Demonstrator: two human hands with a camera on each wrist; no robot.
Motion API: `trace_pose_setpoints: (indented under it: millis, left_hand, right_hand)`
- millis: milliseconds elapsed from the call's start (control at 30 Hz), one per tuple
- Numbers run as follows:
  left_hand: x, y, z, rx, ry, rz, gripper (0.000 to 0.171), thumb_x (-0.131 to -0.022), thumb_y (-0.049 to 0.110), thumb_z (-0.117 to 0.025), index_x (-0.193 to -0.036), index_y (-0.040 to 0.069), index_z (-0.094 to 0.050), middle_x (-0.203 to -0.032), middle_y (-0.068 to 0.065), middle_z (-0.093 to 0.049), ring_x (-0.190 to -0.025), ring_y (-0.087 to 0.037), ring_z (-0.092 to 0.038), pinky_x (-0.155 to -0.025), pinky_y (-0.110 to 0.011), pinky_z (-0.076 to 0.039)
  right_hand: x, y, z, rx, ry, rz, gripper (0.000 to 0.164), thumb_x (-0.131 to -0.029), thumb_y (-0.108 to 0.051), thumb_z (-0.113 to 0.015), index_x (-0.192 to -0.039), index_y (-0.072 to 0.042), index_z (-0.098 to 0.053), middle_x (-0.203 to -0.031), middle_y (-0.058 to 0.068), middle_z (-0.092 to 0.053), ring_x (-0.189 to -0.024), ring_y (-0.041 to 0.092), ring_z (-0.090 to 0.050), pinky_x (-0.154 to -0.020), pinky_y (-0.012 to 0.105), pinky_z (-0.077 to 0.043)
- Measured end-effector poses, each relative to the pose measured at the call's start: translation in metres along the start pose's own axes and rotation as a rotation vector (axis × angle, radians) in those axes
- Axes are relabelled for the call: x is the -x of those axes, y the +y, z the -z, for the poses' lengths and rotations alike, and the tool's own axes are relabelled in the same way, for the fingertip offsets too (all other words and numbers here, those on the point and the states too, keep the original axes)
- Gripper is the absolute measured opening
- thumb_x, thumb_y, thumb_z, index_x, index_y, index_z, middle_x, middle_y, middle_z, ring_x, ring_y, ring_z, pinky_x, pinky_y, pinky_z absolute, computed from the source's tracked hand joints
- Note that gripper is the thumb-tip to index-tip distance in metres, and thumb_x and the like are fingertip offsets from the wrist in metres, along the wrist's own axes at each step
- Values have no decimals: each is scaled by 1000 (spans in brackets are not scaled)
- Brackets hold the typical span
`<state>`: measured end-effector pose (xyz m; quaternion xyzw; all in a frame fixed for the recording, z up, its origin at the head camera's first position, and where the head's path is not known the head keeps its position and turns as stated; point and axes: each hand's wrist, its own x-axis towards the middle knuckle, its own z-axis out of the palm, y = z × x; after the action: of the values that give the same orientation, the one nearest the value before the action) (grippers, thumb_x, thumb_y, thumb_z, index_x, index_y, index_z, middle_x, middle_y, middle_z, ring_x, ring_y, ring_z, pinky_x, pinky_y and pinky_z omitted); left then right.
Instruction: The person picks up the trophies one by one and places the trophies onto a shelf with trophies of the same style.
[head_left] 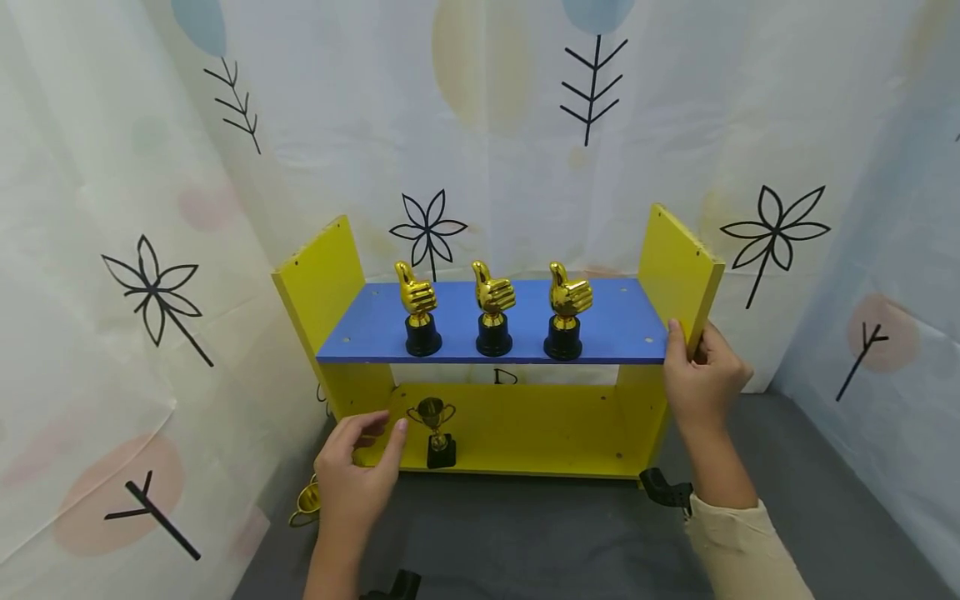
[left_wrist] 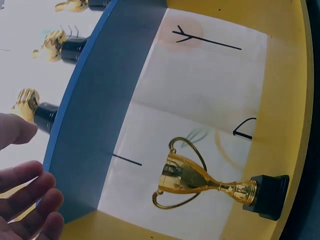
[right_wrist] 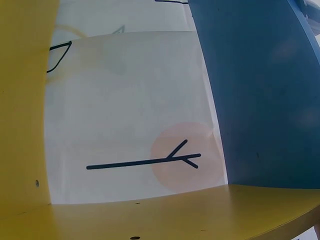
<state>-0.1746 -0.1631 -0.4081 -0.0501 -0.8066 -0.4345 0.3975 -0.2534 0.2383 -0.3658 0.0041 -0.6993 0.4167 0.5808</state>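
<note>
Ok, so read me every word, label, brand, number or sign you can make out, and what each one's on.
No readable text anywhere.
Two-handled cup trophy and three thumbs-up trophies: no lettering visible.
Blue-and-yellow shelf: none visible.
Printed backdrop: plant drawings; the D-like mark below the blue board seems part of a drawing, not a letter.

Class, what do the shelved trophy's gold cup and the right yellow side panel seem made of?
Gold cup: metal or plated plastic, unclear which; glossy, with mirror-like reflections.
Right yellow side panel: probably painted board, low-sheen; flat and evenly coloured.
</note>
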Motion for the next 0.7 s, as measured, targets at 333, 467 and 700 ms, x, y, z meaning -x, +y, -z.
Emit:
trace_pose_setpoints:
  millis: [333, 467, 700]
  left_hand:
    - [2, -7, 13, -72, -10, 49, 20, -90, 21, -88, -107, 12, -81, -102, 3, -76, -92, -11, -69, -80, -18, -55]
    - [1, -10, 19, -106, -31, 86, 19, -91, 21, -86, -107, 12, -81, -102, 3, -77, -91, -15, -70, -80, -14, -52]
    - [-1, -13, 27, -123, -82, 110, 18, -94, 22, -84, -108, 13, -81, -104, 0, -77, -92, -18, -69, -81, -11, -49]
  right_hand:
    - [1, 1, 1, 17, -17, 15, 29, -99, -15, -76, -113, 9, -77, -100, 28, -79, -77, -29, -54, -67, -3, -43]
    - [1, 0, 0, 9, -2, -3, 28, -98, -15, -76, -113, 9, -77, -101, 26, -80, -76, -28, -55, -67, -3, -43]
    - [1, -2, 0, 6, 7, -2, 28, -98, -16, -76, -113, 8, -78, -100, 25, -80, -75, -28, -55, -67, -3, -43]
